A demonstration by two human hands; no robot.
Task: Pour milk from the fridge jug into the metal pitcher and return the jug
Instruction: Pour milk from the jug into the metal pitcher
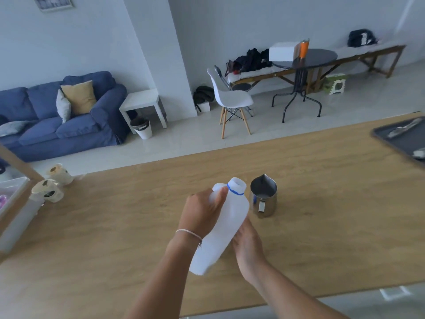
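A: Where's your jug [220,229]?

B: Tilted above the bench [115,226], uncapped mouth just left of the pitcher [263,196]. Your left hand [202,214] wraps its shoulder; your right hand [248,246] props its side, fingers fairly straight.

A: How will it handle?

B: Probably squashy plastic, light. Grip the shoulder. No readable label.

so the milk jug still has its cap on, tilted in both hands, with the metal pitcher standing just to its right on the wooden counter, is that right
Not quite: the milk jug has no cap on; its mouth is open, with only a blue ring round the neck, as the head view shows. The rest holds: it is tilted, the left hand grips its upper part, the right hand steadies its lower side, and the metal pitcher stands just right of it on the wooden counter.
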